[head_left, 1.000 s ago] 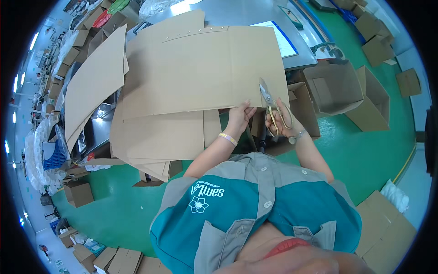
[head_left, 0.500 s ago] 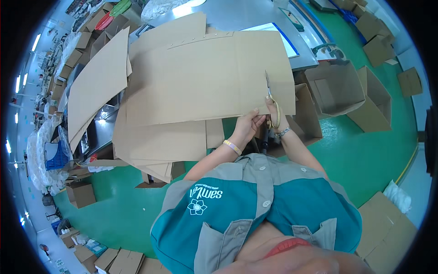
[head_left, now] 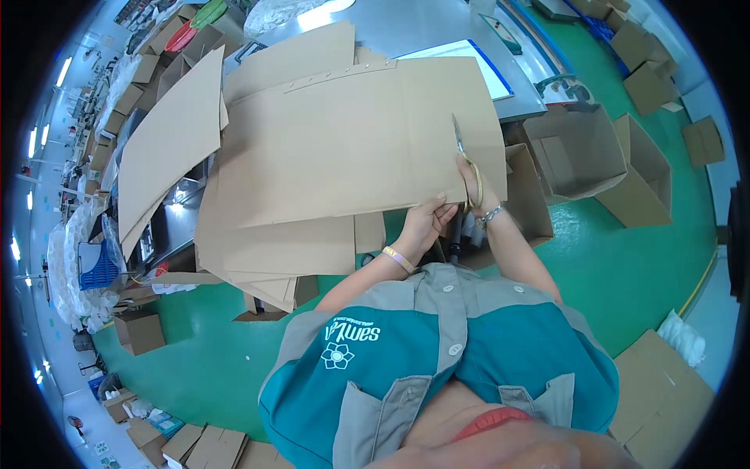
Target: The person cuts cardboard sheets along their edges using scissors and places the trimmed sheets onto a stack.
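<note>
A large flat cardboard sheet [head_left: 328, 141] lies over other sheets and partly on the metal table. My left hand [head_left: 427, 225] pinches its near edge, thumb on top and fingers beneath. My right hand [head_left: 473, 184] is wrapped round the gold handles of a pair of scissors [head_left: 459, 137], whose blades point away from me over the sheet's right part. The blades look close together. A row of small holes and a slit run along the sheet's far edge. More cardboard sheets [head_left: 289, 242] stick out beneath it, and another stack [head_left: 168, 148] leans at the left.
Open cardboard boxes [head_left: 574, 152] stand right of the table on the green floor [head_left: 609, 273]. A blue-edged white board [head_left: 488, 70] lies on the metal table [head_left: 391, 27] beyond the sheet. Flat cardboard [head_left: 664, 391] rests at the lower right.
The sheet's near right edge has come slightly toward me. My right hand and the scissors have shifted a little, and my left hand keeps its hold on the edge.
</note>
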### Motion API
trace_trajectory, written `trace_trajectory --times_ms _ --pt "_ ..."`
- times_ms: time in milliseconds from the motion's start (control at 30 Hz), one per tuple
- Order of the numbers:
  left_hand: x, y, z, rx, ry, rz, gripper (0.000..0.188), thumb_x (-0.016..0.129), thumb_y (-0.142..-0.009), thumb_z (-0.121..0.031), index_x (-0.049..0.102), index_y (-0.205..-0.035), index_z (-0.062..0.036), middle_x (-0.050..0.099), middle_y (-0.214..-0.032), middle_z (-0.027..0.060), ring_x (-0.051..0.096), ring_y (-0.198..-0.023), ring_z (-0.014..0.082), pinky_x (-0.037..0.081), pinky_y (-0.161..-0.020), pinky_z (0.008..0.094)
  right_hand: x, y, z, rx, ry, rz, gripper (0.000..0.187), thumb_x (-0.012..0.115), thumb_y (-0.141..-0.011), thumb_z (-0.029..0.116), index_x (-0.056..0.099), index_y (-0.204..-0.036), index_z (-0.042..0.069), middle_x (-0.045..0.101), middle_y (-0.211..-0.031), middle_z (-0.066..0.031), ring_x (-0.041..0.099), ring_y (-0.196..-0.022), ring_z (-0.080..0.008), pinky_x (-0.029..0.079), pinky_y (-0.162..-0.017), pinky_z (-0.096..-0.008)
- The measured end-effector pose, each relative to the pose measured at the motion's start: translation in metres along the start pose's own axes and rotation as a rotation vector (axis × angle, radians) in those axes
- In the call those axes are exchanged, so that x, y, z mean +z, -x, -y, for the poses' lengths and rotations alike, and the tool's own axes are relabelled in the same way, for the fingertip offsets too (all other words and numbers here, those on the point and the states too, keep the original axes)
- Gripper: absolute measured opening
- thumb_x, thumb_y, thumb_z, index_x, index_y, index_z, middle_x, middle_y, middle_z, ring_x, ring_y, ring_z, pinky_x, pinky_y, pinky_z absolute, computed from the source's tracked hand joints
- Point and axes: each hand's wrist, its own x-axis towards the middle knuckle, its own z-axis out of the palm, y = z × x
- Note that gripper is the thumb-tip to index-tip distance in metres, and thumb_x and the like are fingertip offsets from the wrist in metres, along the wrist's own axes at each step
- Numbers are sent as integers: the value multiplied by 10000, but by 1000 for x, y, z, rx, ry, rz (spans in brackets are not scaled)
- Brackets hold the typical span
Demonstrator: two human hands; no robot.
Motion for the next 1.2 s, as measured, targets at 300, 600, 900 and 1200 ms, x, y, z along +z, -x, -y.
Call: trace_trajectory --times_ms 300,600,900,1200 --pt "1 10 -3 -31 4 20 186 424 -862 -110 491 -991 6 577 -929 81 575 -829 142 480 -733 246 5 -11 4 57 14 30 649 508 -763 516 480 -1082 -48 542 -974 -130 518 -873 -176 437 -727 -288" --pt "5 21 -4 -23 -15 26 182 445 -852 -113 499 -982 1 583 -925 83 578 -833 148 475 -739 245 9 -31 9 -47 51 54 589 500 -781 492 498 -1051 -32 540 -972 -115 513 -859 -169 428 -726 -283" --pt "11 30 -5 -43 -42 40 206 430 -860 -128 488 -1018 -9 578 -959 82 567 -877 145 459 -756 243 7 -50 15 -26 60 63 570 504 -779 480 489 -1060 -15 550 -957 -112 535 -838 -174 443 -722 -289" --pt "6 37 -5 -54 -43 20 207 421 -862 -120 485 -1023 -7 573 -968 80 563 -883 139 459 -756 239 22 -44 38 7 -6 145 521 483 -807 435 479 -1066 -18 555 -954 -104 542 -835 -159 455 -702 -268"
